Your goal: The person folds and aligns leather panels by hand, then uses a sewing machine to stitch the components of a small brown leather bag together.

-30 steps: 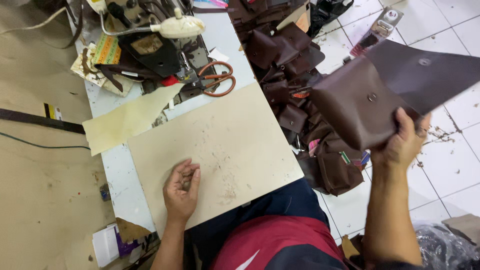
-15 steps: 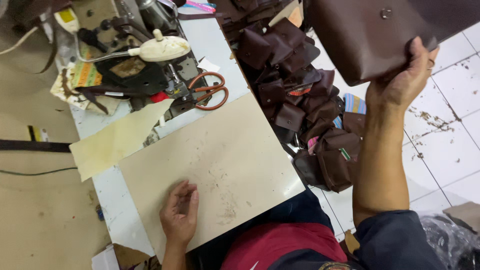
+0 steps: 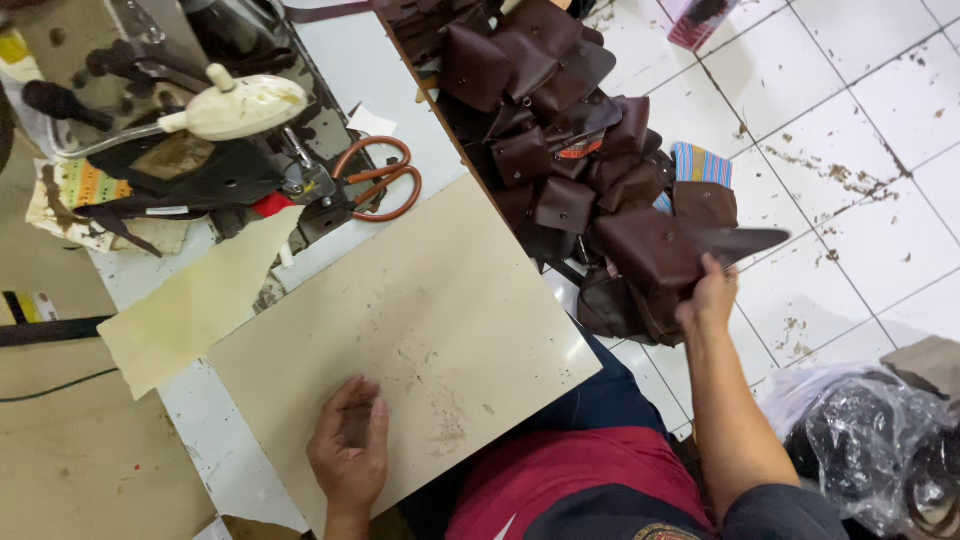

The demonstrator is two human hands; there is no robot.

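Right hand [image 3: 708, 298] grips brown leather pouch [image 3: 650, 255] — flap open.

A dark brown leather pouch [image 3: 650, 250] is showing against the white tiled floor [image 3: 850, 130], beside a blue striped cloth [image 3: 700, 163]. Orange-handled scissors [image 3: 380, 180] are lying by a beige board [image 3: 420, 330] on the pale counter [image 3: 370, 70]

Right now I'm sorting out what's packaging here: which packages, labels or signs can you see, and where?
Small box: floor, top edge, pinkish-red, partly cut off.
Sticker: left edge beside the table, small, yellow, black and white.
Striped packet: floor behind the brown pouches, blue with lighter stripes.
Plastic bag: floor, bottom right, clear, crumpled, dark contents.
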